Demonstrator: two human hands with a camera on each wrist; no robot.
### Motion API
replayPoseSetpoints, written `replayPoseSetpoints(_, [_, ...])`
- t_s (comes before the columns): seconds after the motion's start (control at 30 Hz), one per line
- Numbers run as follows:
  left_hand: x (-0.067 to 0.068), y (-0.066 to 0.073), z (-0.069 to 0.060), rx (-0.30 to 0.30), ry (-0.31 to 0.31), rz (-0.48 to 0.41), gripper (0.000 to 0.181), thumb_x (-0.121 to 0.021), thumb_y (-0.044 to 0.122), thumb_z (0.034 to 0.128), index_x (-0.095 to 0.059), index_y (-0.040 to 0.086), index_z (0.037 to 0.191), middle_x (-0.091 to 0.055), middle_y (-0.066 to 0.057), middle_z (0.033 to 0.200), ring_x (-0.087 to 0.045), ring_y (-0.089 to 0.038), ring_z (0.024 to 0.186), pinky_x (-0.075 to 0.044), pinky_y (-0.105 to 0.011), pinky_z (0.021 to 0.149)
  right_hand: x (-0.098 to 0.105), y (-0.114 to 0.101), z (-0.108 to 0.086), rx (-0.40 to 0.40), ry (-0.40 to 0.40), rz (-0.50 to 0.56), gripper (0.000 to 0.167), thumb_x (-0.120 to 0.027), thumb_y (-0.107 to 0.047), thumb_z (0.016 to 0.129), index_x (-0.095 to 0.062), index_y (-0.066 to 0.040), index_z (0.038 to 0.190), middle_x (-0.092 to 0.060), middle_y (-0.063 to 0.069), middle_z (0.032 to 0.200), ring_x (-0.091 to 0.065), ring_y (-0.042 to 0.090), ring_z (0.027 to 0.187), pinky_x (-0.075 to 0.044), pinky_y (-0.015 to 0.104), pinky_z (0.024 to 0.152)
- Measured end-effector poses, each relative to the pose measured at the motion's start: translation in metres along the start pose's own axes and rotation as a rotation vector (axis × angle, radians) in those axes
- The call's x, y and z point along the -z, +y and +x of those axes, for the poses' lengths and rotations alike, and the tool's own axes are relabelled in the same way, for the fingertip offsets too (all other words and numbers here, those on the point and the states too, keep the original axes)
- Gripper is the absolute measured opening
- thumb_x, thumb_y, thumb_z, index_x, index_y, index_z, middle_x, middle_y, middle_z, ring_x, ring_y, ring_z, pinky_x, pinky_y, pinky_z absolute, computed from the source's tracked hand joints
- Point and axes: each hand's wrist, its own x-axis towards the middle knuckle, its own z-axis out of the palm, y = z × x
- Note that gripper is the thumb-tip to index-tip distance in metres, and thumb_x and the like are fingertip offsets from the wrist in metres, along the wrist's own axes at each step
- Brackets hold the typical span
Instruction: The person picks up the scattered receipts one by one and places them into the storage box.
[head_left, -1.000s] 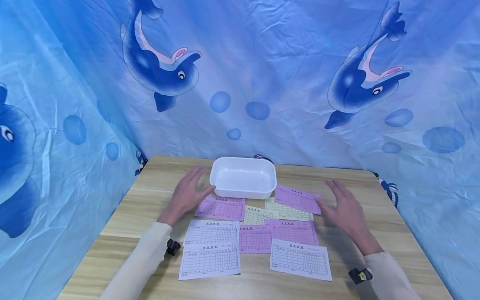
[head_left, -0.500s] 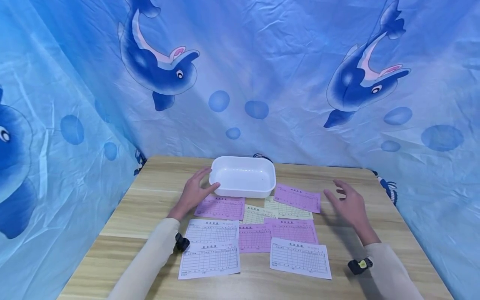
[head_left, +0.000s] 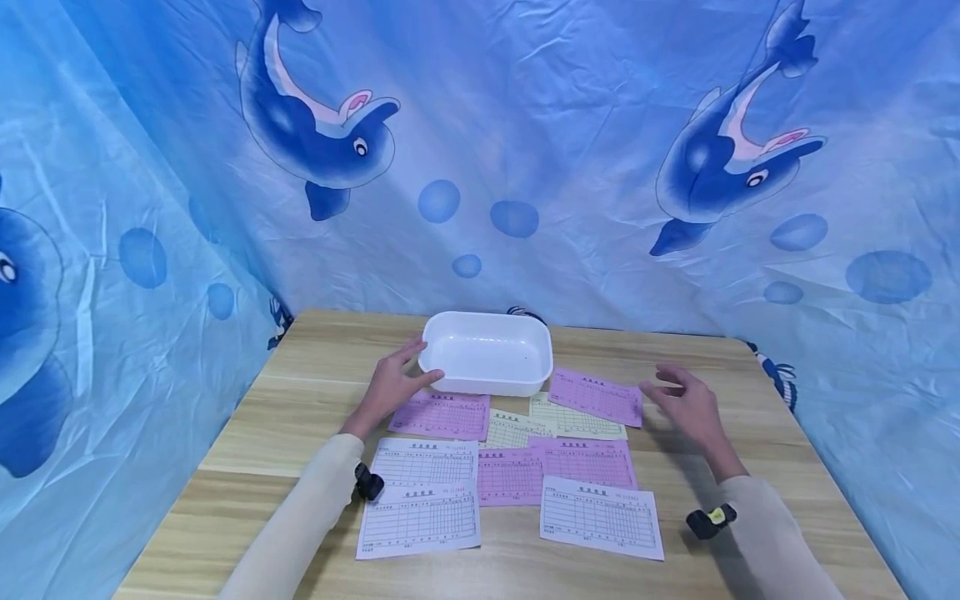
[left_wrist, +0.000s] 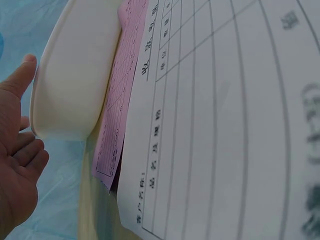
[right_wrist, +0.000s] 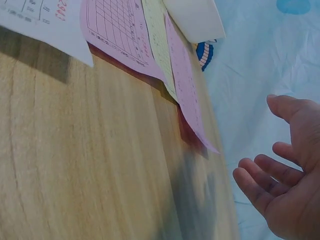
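A person's two bare hands reach in over a wood-grain tabletop [head_left: 292, 417], where printed paper slips lie spread in front of a white tub [head_left: 487, 387]. The tub stands upright near the back edge, a little left of the tabletop's middle.

The left hand [head_left: 390, 383] is at the tub's left end, thumb wide of the fingers: the fingers are by the left rim, the thumb by the front corner. Whether skin meets plastic, I cannot tell. The right hand [head_left: 688, 407] hovers just beside the right end of the tilted pink slip [head_left: 596, 400], its fingers loosely bent and the thumb well apart from them. The right wrist view shows a gap between hand and paper, with that slip's end lifting off the tabletop.

The tilted pink slip overlaps the right green slip [head_left: 581, 426]. The left green slip [head_left: 513, 433] lies beside it, next to the left pink slip [head_left: 441, 417], which is just in front of the tub. Nearer the viewer are two middle pink slips [head_left: 592, 467], overlapping, then two left white slips [head_left: 420, 525], also overlapping, and one right white slip [head_left: 600, 518].

Behind everything hangs a blue curtain [head_left: 585, 125] printed with dolphins and bubbles.
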Motion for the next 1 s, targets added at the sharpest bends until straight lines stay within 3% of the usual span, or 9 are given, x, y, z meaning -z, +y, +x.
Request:
replayPoseSetpoints(0.23, [0.0,0.0,0.002,0.02,-0.012,-0.008,0.086,-0.08,0.049,0.0857,-0.047,0.004,0.152,-0.037,-0.012,0.163,-0.035,-0.032,0.15,-0.037,-0.048,0.12,-0.008,0.005,0.004,-0.037,-0.035,0.031,0.078,-0.067,-0.054,0.095,-0.047,-0.003,0.15,-0.055,0.026,0.144,-0.059,0.046,0.125,-0.056,0.057,0.096])
replayPoseSetpoints(0.53, [-0.001,-0.002,0.001,0.052,-0.022,-0.06,0.092,-0.081,0.05,0.0844,-0.044,0.001,0.153,-0.034,-0.015,0.164,-0.04,-0.034,0.147,-0.042,-0.045,0.117,-0.017,0.011,0.011,-0.097,-0.073,0.089,0.077,-0.072,-0.049,0.094,-0.047,-0.001,0.15,-0.058,0.028,0.138,-0.06,0.045,0.123,-0.063,0.039,0.087])
replayPoseSetpoints(1.0, [-0.005,-0.002,0.001,0.092,0.003,-0.197,0.089,-0.086,0.039,0.0837,-0.044,-0.001,0.152,-0.041,-0.016,0.16,-0.052,-0.033,0.138,-0.048,-0.042,0.112,-0.026,0.017,0.015,-0.207,-0.067,0.056,0.073,-0.074,-0.045,0.093,-0.051,-0.001,0.146,-0.06,0.027,0.138,-0.062,0.042,0.122,-0.055,0.052,0.099])
